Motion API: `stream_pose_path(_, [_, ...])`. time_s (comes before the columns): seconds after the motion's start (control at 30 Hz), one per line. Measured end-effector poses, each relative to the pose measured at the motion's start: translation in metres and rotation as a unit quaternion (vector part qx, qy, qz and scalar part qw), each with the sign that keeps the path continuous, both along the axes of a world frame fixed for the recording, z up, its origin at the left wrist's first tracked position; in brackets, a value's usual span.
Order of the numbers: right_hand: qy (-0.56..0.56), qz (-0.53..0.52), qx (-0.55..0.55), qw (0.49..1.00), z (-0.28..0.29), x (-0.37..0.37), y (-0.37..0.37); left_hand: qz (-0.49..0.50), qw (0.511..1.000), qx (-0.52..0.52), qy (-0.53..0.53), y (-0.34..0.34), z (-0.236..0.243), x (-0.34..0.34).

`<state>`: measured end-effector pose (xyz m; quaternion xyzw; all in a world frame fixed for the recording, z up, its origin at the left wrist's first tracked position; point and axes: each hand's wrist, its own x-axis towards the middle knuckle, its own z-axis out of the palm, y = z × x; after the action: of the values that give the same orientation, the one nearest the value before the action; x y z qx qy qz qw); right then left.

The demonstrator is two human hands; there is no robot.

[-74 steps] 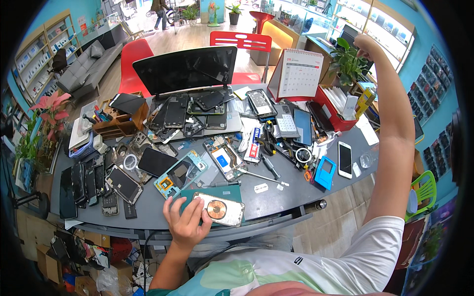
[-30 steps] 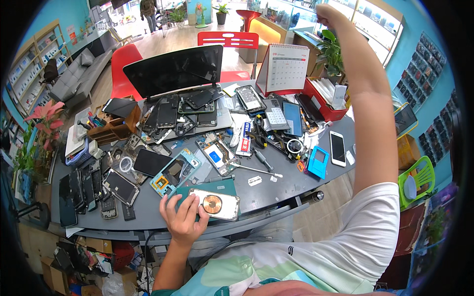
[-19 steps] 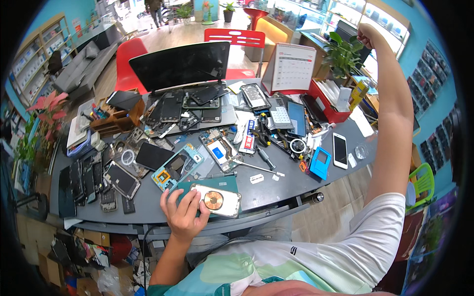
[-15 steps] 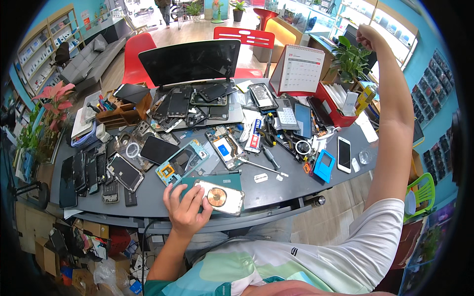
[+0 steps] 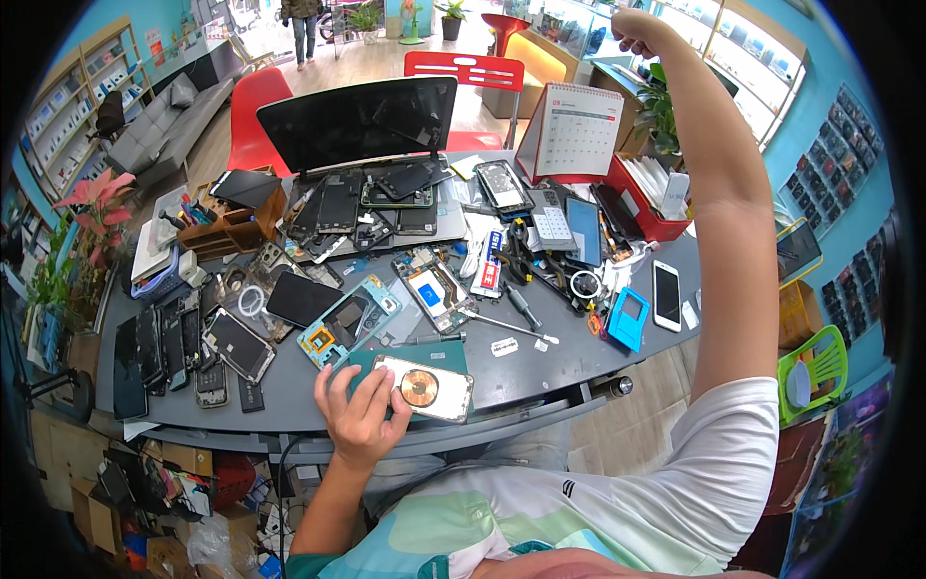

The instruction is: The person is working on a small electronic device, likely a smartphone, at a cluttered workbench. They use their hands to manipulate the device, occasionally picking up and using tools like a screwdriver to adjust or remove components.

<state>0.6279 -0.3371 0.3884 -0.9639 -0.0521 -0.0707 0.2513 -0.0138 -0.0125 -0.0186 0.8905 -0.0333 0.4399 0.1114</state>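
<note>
My left hand (image 5: 364, 410) grips the left end of an opened phone (image 5: 446, 384), its fingers over the top and its thumb along the near edge. A round copper coil (image 5: 420, 389) shows on the white inner face. The phone is over a dark green mat (image 5: 453, 357) at the desk's front edge. My right arm reaches up and away at the right, with my right hand (image 5: 639, 32) closed high above the far side. Whatever its curled fingers may hold is hidden. A blue phone frame (image 5: 352, 321) lies just beyond my left hand.
Opened phones and parts cover the grey desk (image 5: 540, 372). A screwdriver (image 5: 511, 326), a white phone (image 5: 666, 295) and a blue holder (image 5: 629, 320) lie to the right. Behind stand a dark screen (image 5: 357, 121), a desk calendar (image 5: 571, 130) and a red box (image 5: 656, 214).
My right hand has moved left and farther up, carrying the forearm with it. The left hand keeps its hold on the phone. The whole view has shifted slightly.
</note>
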Motion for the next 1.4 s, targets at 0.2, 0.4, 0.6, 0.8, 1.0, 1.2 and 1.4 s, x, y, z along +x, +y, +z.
stream_pose_path(0.2, [0.017,0.012,-0.020,1.000,-0.002,-0.014,0.032,0.008,1.000,0.002,0.002,0.001,0.002,-0.003])
stream_pose_path(0.4, [-0.010,0.075,-0.047,0.996,-0.027,-0.017,0.039,0.009,1.000,-0.005,0.001,0.001,0.002,-0.003])
stream_pose_path(0.6, [0.030,0.050,-0.077,0.995,-0.019,-0.041,0.030,-0.003,1.000,-0.009,-0.002,0.001,0.001,0.001])
stream_pose_path(0.8, [0.029,0.040,-0.043,0.998,-0.007,-0.062,0.013,-0.001,1.000,-0.010,-0.001,-0.001,-0.001,0.000])
stream_pose_path(1.0, [0.022,-0.011,-0.041,0.999,-0.012,-0.061,0.002,0.003,1.000,-0.011,0.002,-0.001,0.002,0.001])
stream_pose_path(1.2, [0.044,0.013,-0.026,0.999,-0.010,-0.062,-0.005,0.000,1.000,-0.006,0.003,-0.001,0.001,0.000])
stream_pose_path(1.4, [0.042,0.039,-0.028,0.998,-0.006,-0.064,0.008,0.001,1.000,0.002,0.003,0.000,0.001,0.000])
